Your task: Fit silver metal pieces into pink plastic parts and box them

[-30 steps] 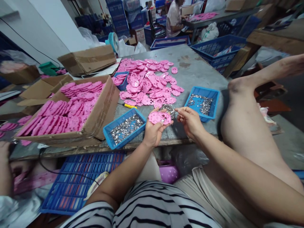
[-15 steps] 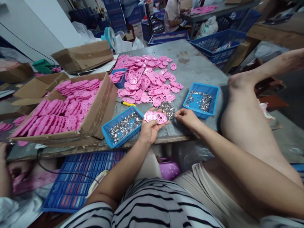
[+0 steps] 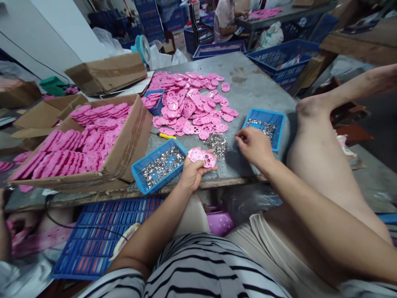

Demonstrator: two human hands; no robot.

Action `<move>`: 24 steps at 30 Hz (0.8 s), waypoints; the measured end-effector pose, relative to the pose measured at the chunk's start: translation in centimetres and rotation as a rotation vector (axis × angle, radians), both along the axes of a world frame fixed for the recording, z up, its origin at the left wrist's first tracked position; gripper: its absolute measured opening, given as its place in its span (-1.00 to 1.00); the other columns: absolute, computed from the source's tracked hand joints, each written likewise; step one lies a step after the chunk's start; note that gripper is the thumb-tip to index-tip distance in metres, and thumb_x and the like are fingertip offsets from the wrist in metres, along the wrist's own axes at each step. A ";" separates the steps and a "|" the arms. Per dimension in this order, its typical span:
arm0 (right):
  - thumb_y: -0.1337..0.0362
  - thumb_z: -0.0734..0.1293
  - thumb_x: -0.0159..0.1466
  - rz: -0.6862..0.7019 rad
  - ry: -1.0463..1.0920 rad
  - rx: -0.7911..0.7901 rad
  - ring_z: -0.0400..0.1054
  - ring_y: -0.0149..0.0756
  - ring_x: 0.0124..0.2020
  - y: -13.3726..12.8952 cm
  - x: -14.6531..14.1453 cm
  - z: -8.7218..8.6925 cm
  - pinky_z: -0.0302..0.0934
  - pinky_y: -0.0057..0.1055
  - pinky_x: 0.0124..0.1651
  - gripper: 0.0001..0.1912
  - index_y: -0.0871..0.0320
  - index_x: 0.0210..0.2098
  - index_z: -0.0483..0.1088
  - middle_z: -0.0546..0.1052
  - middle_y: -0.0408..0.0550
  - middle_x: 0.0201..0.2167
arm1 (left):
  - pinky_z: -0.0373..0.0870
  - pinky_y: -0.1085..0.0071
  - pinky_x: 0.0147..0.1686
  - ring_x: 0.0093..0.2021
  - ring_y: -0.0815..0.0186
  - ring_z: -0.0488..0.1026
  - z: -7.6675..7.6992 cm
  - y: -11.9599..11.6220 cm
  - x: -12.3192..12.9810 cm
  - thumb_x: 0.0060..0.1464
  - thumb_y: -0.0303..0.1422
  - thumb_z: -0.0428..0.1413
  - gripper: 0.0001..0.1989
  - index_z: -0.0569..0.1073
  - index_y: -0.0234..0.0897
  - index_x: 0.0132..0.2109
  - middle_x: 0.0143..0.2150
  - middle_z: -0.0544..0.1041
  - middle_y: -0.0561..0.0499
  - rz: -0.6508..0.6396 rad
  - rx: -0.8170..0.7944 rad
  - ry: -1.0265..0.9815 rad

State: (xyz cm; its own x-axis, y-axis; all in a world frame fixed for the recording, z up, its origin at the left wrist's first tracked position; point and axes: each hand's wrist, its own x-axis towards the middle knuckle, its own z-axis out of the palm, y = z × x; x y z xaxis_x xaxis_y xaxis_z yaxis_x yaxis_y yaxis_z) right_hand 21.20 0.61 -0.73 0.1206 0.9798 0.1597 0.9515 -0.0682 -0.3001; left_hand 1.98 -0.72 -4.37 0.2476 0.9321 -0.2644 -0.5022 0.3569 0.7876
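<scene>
My left hand (image 3: 192,172) holds a pink plastic plate with holes (image 3: 203,158) on its palm, the thumb closed over its edge. To the right, my right hand (image 3: 254,145) hovers with fingertips pinched together; whatever is between them is too small to make out. Between the two hands lies a heap of small shiny metal pieces (image 3: 218,145) on the table. A blue tray (image 3: 281,136) with more metal pieces stands just behind my right hand, partly covered by it. Beside my left hand sits another blue tray (image 3: 138,181), also holding metal pieces.
Many pink plastic pieces (image 3: 189,105) are piled on the grey table (image 3: 257,78). A cardboard box (image 3: 124,165) of stacked pink pieces stands left. A yellow-handled tool (image 3: 166,135) lies near the pile. Someone's bent leg (image 3: 322,165) is at right; another person (image 3: 223,20) sits behind.
My right hand has moved right and up, away from the metal heap and in front of the right tray. The plate in my left hand has tilted slightly.
</scene>
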 end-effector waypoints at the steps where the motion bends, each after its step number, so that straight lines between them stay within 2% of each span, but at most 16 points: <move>1: 0.32 0.17 0.28 -0.030 -0.063 0.029 0.35 -0.02 -0.02 0.2 0.5 0.3 0.21 -0.22 -0.04 -0.69 0.22 -0.11 0.50 0.53 0.17 -0.08 | 0.57 0.20 -0.35 -0.13 0.07 0.56 0.0 0.0 -0.1 -0.27 -0.57 0.10 -0.49 0.22 -0.23 -0.09 -0.17 0.59 -0.08 -0.019 -0.008 0.010; 2: 0.33 0.17 0.27 -0.064 -0.122 0.001 0.33 0.02 0.00 0.3 0.8 0.5 0.21 -0.20 -0.03 -0.67 0.26 -0.10 0.50 0.52 0.21 -0.06 | 0.55 0.28 -0.41 -0.17 0.10 0.57 0.0 0.0 -0.2 -0.27 -0.56 0.10 -0.52 0.23 -0.24 -0.10 -0.18 0.59 -0.08 -0.039 -0.015 0.017; 4: 0.36 0.16 0.26 -0.111 -0.189 -0.161 0.37 0.03 -0.03 0.4 1.3 0.8 0.23 -0.21 -0.07 -0.65 0.28 -0.10 0.52 0.53 0.25 -0.07 | 0.51 0.37 -0.51 -0.24 0.13 0.58 -0.1 0.0 -0.2 -0.25 -0.55 0.09 -0.54 0.26 -0.26 -0.11 -0.21 0.60 -0.08 -0.086 -0.027 0.025; 7: 0.39 0.16 0.24 -0.092 -0.167 -0.343 0.43 -0.04 -0.08 0.5 1.3 0.9 0.24 -0.29 -0.12 -0.62 0.20 -0.06 0.52 0.57 0.17 -0.09 | 0.44 0.43 -0.60 -0.34 0.15 0.58 -0.5 0.0 -0.2 -0.24 -0.51 0.08 -0.57 0.29 -0.28 -0.10 -0.26 0.61 -0.09 -0.137 -0.045 0.031; 10: 0.41 0.16 0.23 -0.010 -0.108 -0.366 0.45 -0.12 -0.07 0.8 1.7 1.2 0.24 -0.38 -0.12 -0.62 0.13 -0.09 0.54 0.59 0.06 -0.09 | 0.37 0.45 -0.63 -0.38 0.16 0.57 -1.1 0.0 0.0 -0.21 -0.46 0.07 -0.59 0.29 -0.30 -0.10 -0.29 0.61 -0.12 -0.156 -0.059 0.022; 12: 0.41 0.18 0.22 -0.019 -0.097 -0.351 0.46 -0.16 -0.09 1.4 2.3 1.2 0.24 -0.42 -0.15 -0.64 0.11 -0.12 0.55 0.60 0.02 -0.11 | 0.32 0.47 -0.64 -0.40 0.16 0.56 -1.5 0.1 0.1 -0.19 -0.43 0.09 -0.59 0.29 -0.32 -0.09 -0.31 0.60 -0.13 -0.163 -0.052 0.025; 16: 0.39 0.25 0.17 -0.096 -0.188 -0.374 0.46 -0.12 -0.10 2.8 3.4 0.0 0.24 -0.40 -0.20 -0.67 0.14 -0.12 0.54 0.59 0.08 -0.11 | 0.31 0.47 -0.62 -0.43 0.20 0.54 -2.0 0.2 0.1 -0.24 -0.44 0.17 -0.54 0.28 -0.32 -0.11 -0.35 0.60 -0.09 -0.180 -0.004 0.063; 20: 0.33 0.31 0.17 -0.034 -0.205 -0.418 0.45 -0.09 -0.06 4.0 3.2 -1.4 0.25 -0.39 -0.18 -0.68 0.18 -0.10 0.53 0.58 0.14 -0.08 | 0.32 0.47 -0.60 -0.45 0.22 0.53 -2.3 0.0 0.1 -0.26 -0.42 0.20 -0.52 0.27 -0.30 -0.12 -0.39 0.58 -0.03 -0.178 0.023 0.083; 24: 0.39 0.24 0.20 -0.024 -0.187 -0.405 0.45 -0.05 -0.04 4.5 2.6 -1.8 0.26 -0.38 -0.16 -0.67 0.24 -0.09 0.52 0.56 0.22 -0.07 | 0.32 0.47 -0.60 -0.45 0.23 0.53 -2.3 -0.1 0.1 -0.25 -0.41 0.21 -0.54 0.27 -0.30 -0.14 -0.40 0.57 -0.02 -0.173 0.022 0.097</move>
